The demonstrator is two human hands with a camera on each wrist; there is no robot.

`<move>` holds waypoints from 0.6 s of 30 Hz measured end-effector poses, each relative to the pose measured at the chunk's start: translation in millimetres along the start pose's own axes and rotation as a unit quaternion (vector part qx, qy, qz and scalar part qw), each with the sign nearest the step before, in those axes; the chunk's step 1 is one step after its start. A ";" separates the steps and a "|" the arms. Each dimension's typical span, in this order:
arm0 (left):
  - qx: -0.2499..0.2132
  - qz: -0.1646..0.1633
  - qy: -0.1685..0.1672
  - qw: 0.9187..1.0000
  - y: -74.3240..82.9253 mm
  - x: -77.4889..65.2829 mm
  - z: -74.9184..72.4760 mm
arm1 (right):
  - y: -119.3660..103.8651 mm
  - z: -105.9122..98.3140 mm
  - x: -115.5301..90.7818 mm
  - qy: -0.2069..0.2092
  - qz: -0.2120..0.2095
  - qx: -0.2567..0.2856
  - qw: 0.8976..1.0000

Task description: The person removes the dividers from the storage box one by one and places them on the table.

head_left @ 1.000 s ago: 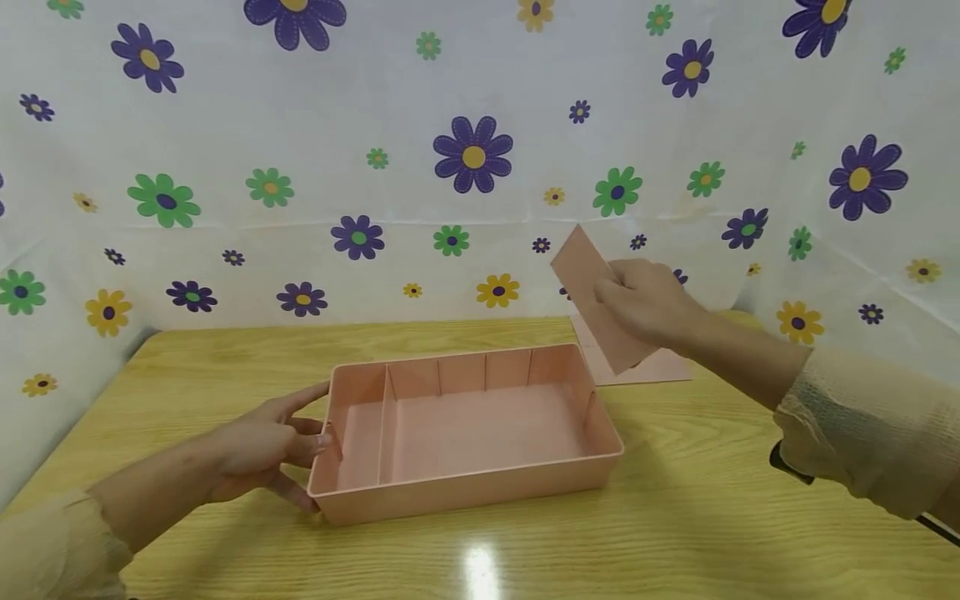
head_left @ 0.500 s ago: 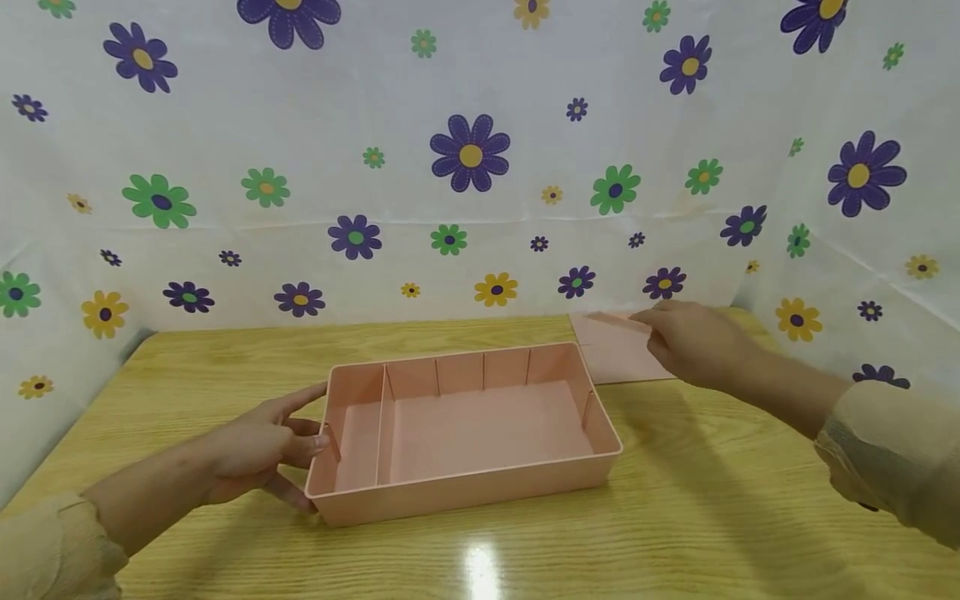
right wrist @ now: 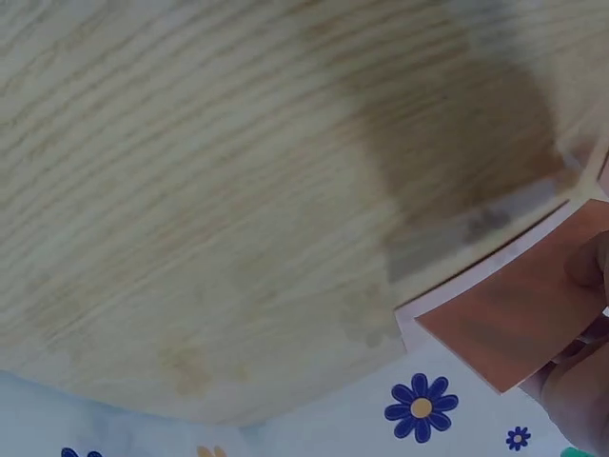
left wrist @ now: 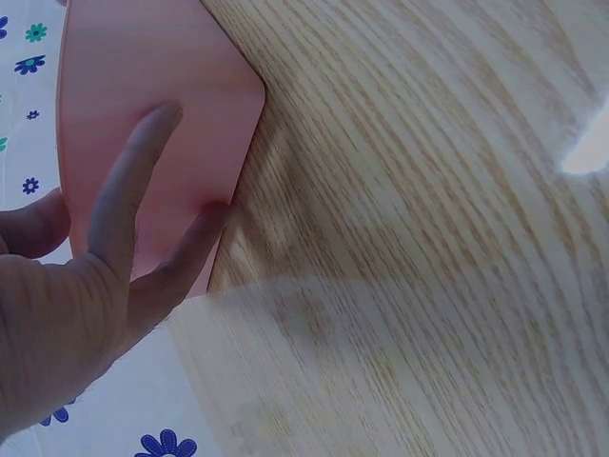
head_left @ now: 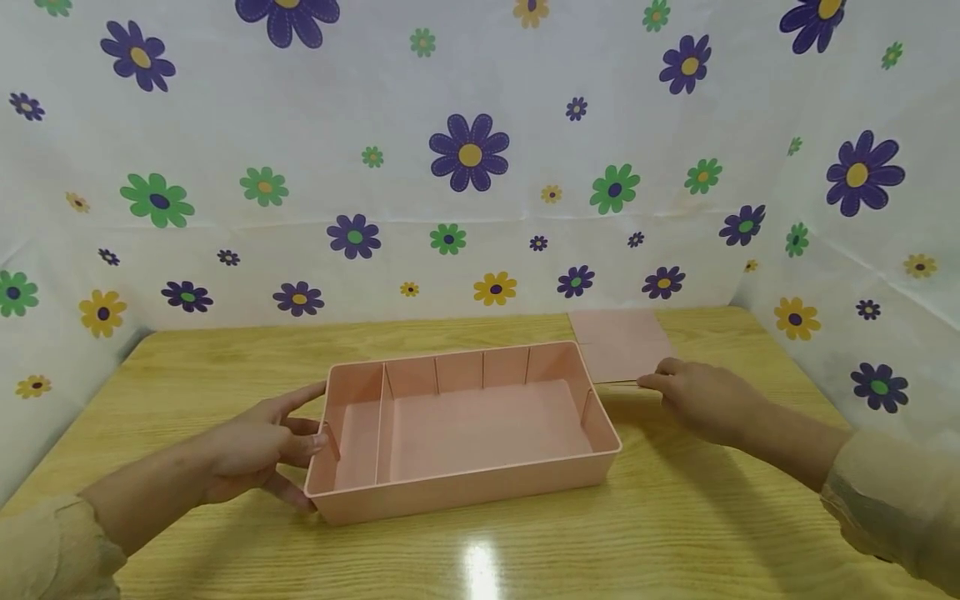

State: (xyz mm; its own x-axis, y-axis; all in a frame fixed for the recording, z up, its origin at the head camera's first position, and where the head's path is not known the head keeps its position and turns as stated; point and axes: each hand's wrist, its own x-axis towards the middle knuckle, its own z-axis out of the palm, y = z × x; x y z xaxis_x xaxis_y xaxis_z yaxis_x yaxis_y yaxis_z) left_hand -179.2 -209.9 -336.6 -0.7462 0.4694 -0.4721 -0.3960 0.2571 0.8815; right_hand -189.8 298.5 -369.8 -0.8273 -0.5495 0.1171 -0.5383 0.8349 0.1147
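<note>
A pink rectangular box (head_left: pixel 480 425) sits on the table with its top uncovered, one upright partition (head_left: pixel 382 423) near its left end and slots along its walls. My left hand (head_left: pixel 251 450) holds the box's left end, thumb at the rim. In the left wrist view, fingers press against the outer wall (left wrist: pixel 162 57). Right of the box, my right hand (head_left: pixel 708 400) pinches a thin pink divider (right wrist: pixel 514 305), which shows nearly edge-on in the head view and face-on in the right wrist view.
A flat pale pink panel (head_left: pixel 624 337) lies on the table (head_left: pixel 225 354) behind the box's right corner, just beyond the right hand. At the table's back edge hangs a white cloth (head_left: pixel 337 108) printed with flowers; it also lines both sides.
My right hand has lowered the divider from above the box's back right corner to close over the table, then drawn it nearer and turned it. The left hand stays on the box.
</note>
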 end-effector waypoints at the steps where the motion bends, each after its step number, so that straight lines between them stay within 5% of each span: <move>1: -0.001 0.000 -0.001 1.000 -0.1 0.1 -0.1 | 0.1 2.5 -1.3 -0.003 -0.005 -0.003 1.000; 6: 0.001 0.001 -0.005 1.000 -0.5 0.6 -0.6 | 0.3 11.4 -8.8 -0.037 -0.038 -0.013 0.998; 13: 0.002 0.005 -0.038 0.999 2.2 27.3 14.6 | 30.3 13.7 -44.2 -0.080 -0.038 0.050 0.995; 18: 0.012 0.001 -0.056 0.998 -10.7 23.2 0.7 | 31.0 24.0 -30.7 -0.088 -0.055 0.062 0.993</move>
State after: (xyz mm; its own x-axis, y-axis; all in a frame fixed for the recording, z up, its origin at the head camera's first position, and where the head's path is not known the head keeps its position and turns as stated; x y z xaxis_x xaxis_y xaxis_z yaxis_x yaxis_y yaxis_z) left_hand -191.9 -201.2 -357.0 -0.6818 0.5605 -0.4701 -0.3815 0.2759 0.8823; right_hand -185.0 342.0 -393.5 -0.7715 -0.6329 -0.0650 -0.6339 0.7734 -0.0065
